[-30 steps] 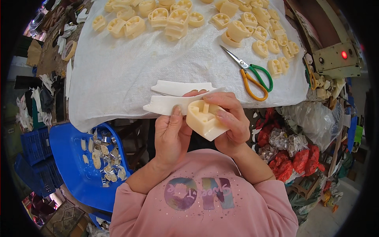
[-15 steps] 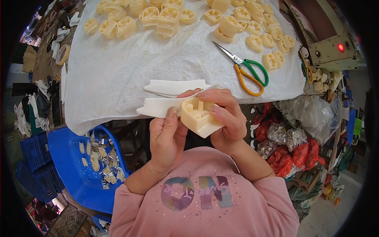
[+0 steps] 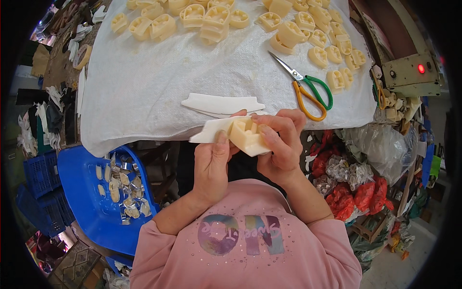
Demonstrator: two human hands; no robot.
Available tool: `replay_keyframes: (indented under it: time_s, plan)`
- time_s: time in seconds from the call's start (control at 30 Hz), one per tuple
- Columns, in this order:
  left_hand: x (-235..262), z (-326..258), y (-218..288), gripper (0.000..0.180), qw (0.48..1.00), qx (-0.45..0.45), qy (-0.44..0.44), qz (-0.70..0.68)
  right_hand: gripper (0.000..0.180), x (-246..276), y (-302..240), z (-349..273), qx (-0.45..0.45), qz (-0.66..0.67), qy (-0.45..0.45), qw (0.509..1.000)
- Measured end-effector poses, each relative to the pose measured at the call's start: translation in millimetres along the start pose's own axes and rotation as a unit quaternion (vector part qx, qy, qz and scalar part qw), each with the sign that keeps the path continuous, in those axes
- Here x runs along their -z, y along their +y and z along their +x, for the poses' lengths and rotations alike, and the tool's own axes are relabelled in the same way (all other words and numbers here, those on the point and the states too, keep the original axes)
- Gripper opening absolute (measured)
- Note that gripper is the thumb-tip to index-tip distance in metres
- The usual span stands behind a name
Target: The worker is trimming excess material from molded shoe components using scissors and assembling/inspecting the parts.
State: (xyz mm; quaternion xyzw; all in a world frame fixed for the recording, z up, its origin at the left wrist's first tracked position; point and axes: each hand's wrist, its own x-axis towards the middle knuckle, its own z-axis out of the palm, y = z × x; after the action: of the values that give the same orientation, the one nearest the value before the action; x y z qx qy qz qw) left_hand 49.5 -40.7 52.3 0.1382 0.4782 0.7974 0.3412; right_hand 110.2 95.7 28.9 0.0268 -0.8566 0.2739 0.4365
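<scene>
Between both hands is a cream-coloured moulded plastic block (image 3: 244, 137), hollow on top with inner ribs, held above the table's near edge. A white strip (image 3: 208, 131) runs behind the block and sticks out to its left. My left hand (image 3: 211, 164) is closed, thumb in front, pinching the strip against the block's left side. My right hand (image 3: 285, 144) is wrapped round the block's right side, fingers bent over its rim. Just beyond the hands, more white strips (image 3: 222, 103) lie overlapping on the white cloth (image 3: 144, 96).
Scissors (image 3: 308, 92) with orange and green handles lie at the right. Several similar cream blocks (image 3: 214, 24) spread along the far side. A blue chair (image 3: 91, 202) holding small metallic pieces stands at left. At right are a box with a red light (image 3: 411, 72) and red bags (image 3: 363, 192).
The block has turned and tilted a little in my hands, and less of the strip sticks out to the left. The whole view has shifted slightly.
</scene>
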Motion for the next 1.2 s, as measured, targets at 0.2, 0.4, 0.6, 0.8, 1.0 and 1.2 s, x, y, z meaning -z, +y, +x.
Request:
replay_keyframes:
  time_s: [0.2, 0.4, 0.6, 0.8, 1.0, 1.2]
  plan:
    - [13.9, 7.5, 3.4, 0.039, 0.996, -0.046, 0.039, 0.071, 0.039, 5.2, 3.1, 4.3, -0.029, -0.016, -0.019, 0.999]
    - [18.2, 4.3, 7.0, 0.034, 0.971, -0.069, 0.076, 0.214, 0.033, 22.3, -12.6, 12.5, -0.007, -0.122, -0.18, 0.976]
    - [14.3, 2.3, 0.9, 0.03, 0.964, -0.013, 0.054, 0.259, 0.033, 26.7, -11.3, 8.1, -0.055, -0.125, -0.271, 0.953]
    - [14.0, 0.9, -2.8, 0.031, 0.945, 0.012, 0.017, 0.326, 0.029, 27.5, -12.6, 1.5, -0.071, -0.128, -0.292, 0.945]
    - [1.5, 2.3, -3.9, 0.034, 0.818, -0.078, -0.035, 0.569, 0.028, 22.2, -9.2, -8.2, -0.067, -0.145, -0.267, 0.95]
    - [17.8, 5.2, -2.3, 0.046, 0.887, -0.065, -0.09, 0.448, 0.031, 17.8, 7.1, -18.4, -0.109, -0.077, -0.2, 0.971]
